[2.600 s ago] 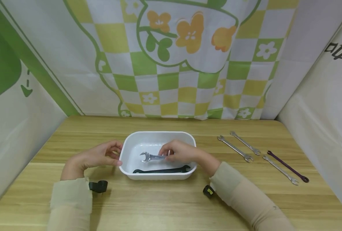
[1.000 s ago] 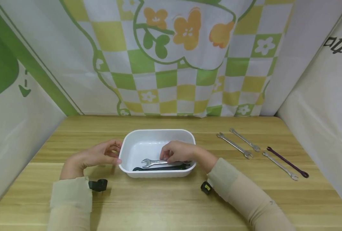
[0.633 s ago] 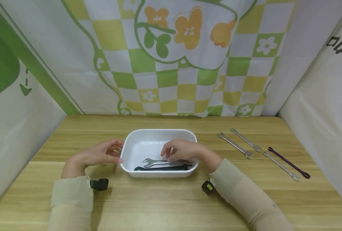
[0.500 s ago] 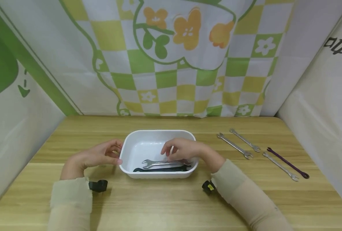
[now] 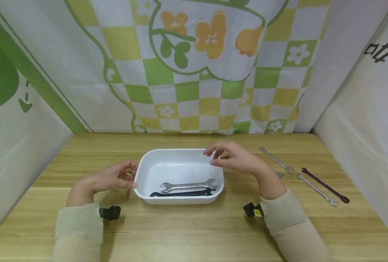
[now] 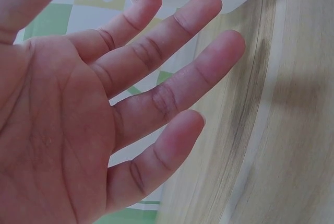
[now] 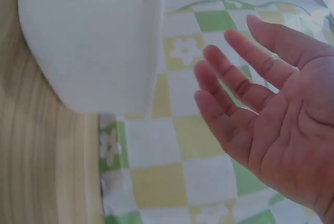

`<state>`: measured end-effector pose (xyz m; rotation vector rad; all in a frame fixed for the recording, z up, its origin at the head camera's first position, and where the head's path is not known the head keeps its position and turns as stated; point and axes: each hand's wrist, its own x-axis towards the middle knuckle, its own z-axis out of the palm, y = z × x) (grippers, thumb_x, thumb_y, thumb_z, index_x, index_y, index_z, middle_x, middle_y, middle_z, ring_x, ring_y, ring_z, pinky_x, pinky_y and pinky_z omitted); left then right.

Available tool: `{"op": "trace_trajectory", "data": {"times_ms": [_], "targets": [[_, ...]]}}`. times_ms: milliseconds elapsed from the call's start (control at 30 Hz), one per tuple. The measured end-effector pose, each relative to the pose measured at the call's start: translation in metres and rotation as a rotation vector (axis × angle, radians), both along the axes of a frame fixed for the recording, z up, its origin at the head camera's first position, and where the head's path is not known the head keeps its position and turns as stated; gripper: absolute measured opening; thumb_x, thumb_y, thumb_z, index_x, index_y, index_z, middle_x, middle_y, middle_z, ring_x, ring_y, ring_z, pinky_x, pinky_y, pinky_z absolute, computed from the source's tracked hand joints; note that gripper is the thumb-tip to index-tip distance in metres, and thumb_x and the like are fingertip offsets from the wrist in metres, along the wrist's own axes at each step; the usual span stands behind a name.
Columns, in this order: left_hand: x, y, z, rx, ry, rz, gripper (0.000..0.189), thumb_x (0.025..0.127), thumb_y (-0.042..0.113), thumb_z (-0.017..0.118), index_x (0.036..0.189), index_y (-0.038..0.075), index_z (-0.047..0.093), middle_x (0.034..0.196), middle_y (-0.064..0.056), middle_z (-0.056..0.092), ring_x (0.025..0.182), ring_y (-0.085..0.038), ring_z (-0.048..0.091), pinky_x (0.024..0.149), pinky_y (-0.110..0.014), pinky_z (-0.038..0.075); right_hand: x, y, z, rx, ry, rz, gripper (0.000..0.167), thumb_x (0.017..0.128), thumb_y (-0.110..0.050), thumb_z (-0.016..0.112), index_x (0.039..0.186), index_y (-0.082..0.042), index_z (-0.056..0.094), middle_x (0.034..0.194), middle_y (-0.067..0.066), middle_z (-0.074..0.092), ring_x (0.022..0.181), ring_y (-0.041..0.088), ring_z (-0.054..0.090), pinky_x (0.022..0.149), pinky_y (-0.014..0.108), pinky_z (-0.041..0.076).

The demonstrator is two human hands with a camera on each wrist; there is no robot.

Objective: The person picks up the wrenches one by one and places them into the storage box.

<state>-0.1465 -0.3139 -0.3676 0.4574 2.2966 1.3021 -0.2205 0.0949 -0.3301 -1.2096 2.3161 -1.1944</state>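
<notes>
A white plastic bin (image 5: 172,157) stands mid-table in the head view. Inside, a silver open-ended wrench (image 5: 188,186) lies beside a black wrench (image 5: 181,194) along the near wall. My left hand (image 5: 105,179) is at the bin's left side, thumb tip right at the rim and fingers loosely bent. In the left wrist view its fingers (image 6: 172,93) are spread, with nothing in the palm. Over the bin's right back corner hovers my right hand (image 5: 240,159), holding nothing. The right wrist view shows its fingers (image 7: 232,85) relaxed and apart from the bin wall (image 7: 94,41).
To the right on the wooden table (image 5: 187,233) lie a silver wrench (image 5: 276,160), another silver wrench (image 5: 317,190) and a purple wrench (image 5: 325,185). My right forearm hides most of one more silver wrench (image 5: 281,176). A checked curtain (image 5: 187,91) hangs behind the table.
My right hand lowered the silver wrench beside the black one in the bin, let go of it, then rose and moved right to the back corner. The left hand has stayed at the rim.
</notes>
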Motion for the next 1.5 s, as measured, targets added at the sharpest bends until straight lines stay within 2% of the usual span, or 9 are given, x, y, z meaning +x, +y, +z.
{"op": "trace_trajectory", "data": {"times_ms": [100,267,400,533,767,1067,1167,1367,1500], "targets": [[0.000,0.000,-0.001,0.001,-0.004,-0.002,0.057,0.090,0.015,0.072,0.133,-0.006,0.041,0.123,-0.024,0.059,0.113,-0.032,0.062,0.090,-0.034,0.049,0.002,0.010,0.001,-0.037,0.054,-0.050,0.026,0.094,-0.006,0.066,0.121,-0.004,0.065,0.120,0.016,0.065,0.100,0.022,0.062,0.087,0.037,0.054],[-0.001,0.001,-0.003,-0.015,-0.018,0.005,0.057,0.091,0.016,0.072,0.134,-0.004,0.041,0.124,-0.025,0.059,0.114,-0.034,0.062,0.090,-0.039,0.048,0.003,0.026,0.004,-0.056,0.083,-0.100,0.025,0.094,-0.006,0.067,0.119,-0.006,0.066,0.118,0.011,0.066,0.100,0.023,0.062,0.087,0.035,0.055],[-0.001,0.002,-0.002,-0.010,-0.017,-0.001,0.057,0.091,0.016,0.072,0.134,-0.004,0.041,0.124,-0.024,0.059,0.114,-0.033,0.062,0.090,-0.038,0.049,-0.001,0.042,0.008,-0.048,0.115,-0.147,0.024,0.095,-0.005,0.066,0.118,-0.005,0.065,0.118,0.010,0.066,0.100,0.023,0.063,0.086,0.036,0.055],[-0.001,0.000,0.001,-0.009,-0.014,-0.001,0.057,0.090,0.015,0.072,0.134,-0.005,0.040,0.123,-0.023,0.059,0.112,-0.031,0.062,0.089,-0.037,0.049,-0.007,0.062,0.012,-0.034,0.130,-0.218,0.024,0.096,-0.007,0.064,0.119,-0.004,0.065,0.117,0.012,0.066,0.099,0.020,0.063,0.083,0.031,0.055],[-0.001,-0.002,0.004,-0.030,0.005,0.005,0.055,0.091,0.015,0.071,0.132,-0.004,0.041,0.123,-0.023,0.059,0.113,-0.033,0.063,0.088,-0.034,0.050,-0.015,0.097,0.016,0.034,0.096,-0.323,0.027,0.099,-0.016,0.061,0.126,-0.010,0.064,0.120,0.009,0.065,0.101,0.014,0.059,0.081,0.025,0.051],[-0.001,0.002,0.002,-0.019,0.012,-0.005,0.054,0.092,0.015,0.071,0.132,-0.005,0.041,0.122,-0.023,0.059,0.113,-0.034,0.063,0.088,-0.028,0.050,-0.024,0.119,0.008,0.114,0.029,-0.377,0.030,0.100,-0.018,0.059,0.128,-0.007,0.062,0.125,0.012,0.064,0.107,0.023,0.059,0.081,0.026,0.052],[-0.001,0.003,0.002,-0.014,0.009,-0.003,0.053,0.092,0.015,0.070,0.132,-0.005,0.041,0.122,-0.022,0.059,0.113,-0.032,0.063,0.087,-0.027,0.050,-0.027,0.123,0.003,0.149,0.010,-0.391,0.032,0.100,-0.018,0.060,0.128,-0.005,0.062,0.126,0.015,0.064,0.107,0.025,0.061,0.080,0.025,0.052],[-0.001,0.003,0.001,-0.017,-0.018,0.003,0.056,0.091,0.015,0.071,0.133,-0.005,0.040,0.123,-0.024,0.059,0.111,-0.031,0.063,0.088,-0.034,0.049,-0.035,0.131,-0.013,0.192,-0.015,-0.381,0.033,0.099,-0.011,0.060,0.129,0.001,0.061,0.120,0.022,0.064,0.099,0.023,0.064,0.078,0.023,0.049],[-0.001,0.002,0.002,-0.019,-0.012,0.007,0.055,0.091,0.015,0.072,0.132,-0.005,0.041,0.123,-0.023,0.059,0.112,-0.032,0.063,0.089,-0.036,0.049,-0.039,0.134,-0.021,0.215,-0.067,-0.362,0.037,0.098,-0.012,0.061,0.133,0.001,0.059,0.121,0.023,0.063,0.104,0.026,0.063,0.083,0.028,0.048]]}}
